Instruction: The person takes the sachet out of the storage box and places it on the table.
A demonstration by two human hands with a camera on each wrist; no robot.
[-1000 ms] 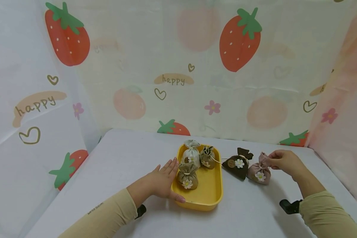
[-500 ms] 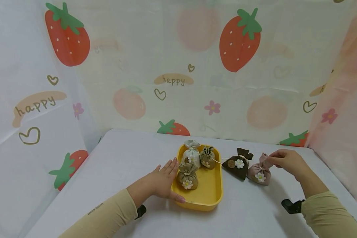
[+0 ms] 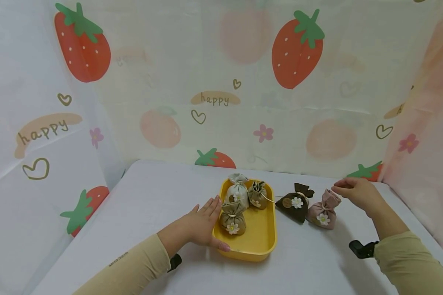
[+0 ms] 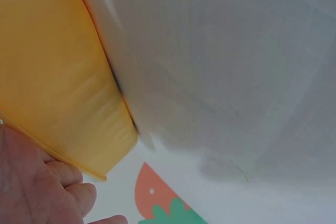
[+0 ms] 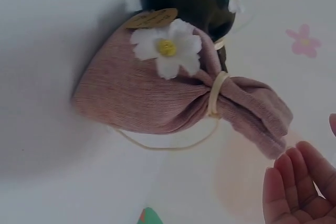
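My left hand lies along the left rim of a yellow tray, fingers straight and thumb at the near corner. In the left wrist view it touches the tray's outer wall. Inside the tray are a white drawstring pouch, an olive pouch and a tan pouch. Just off the gathered top of a pink pouch hovers my right hand, fingers loosely bent and holding nothing. The right wrist view shows a small gap between its fingertips and that pouch.
A dark brown pouch leans against the pink one, to the right of the tray. White cloth covers the table. Strawberry-printed curtains close off the back and both sides.
My right hand has let go of the pink pouch's top and risen slightly up and away. The pink pouch stays beside the brown one. My left hand has not moved.
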